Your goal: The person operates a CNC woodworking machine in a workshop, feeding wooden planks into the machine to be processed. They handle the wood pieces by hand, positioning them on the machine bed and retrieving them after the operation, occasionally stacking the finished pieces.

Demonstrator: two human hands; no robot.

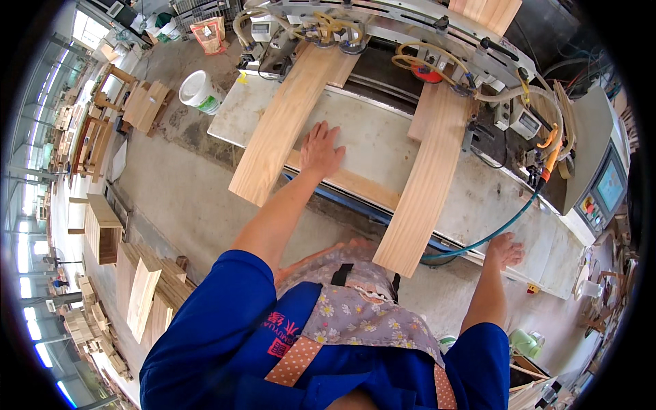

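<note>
My left hand (322,149) lies on the pale machine table (372,130), its fingers stretched out and nothing held. Just left of it, a long wooden board (282,130) runs from under the machine's clamps and overhangs the table's front edge. A second board (429,184) sits farther right and overhangs the same edge. Between them a narrow wooden strip (362,187) lies along the front. My right hand (504,251) rests at the table's front edge on the right, fingers loosely apart, with no object in it. A teal hose (493,234) curves past close to that hand.
Clamps, gauges and yellow tubes (335,31) line the machine's beam across the back. At the right stands a control panel (607,184) with a screen and buttons. A white bucket (199,92) is on the floor at left, with stacked boards (154,290) nearer me.
</note>
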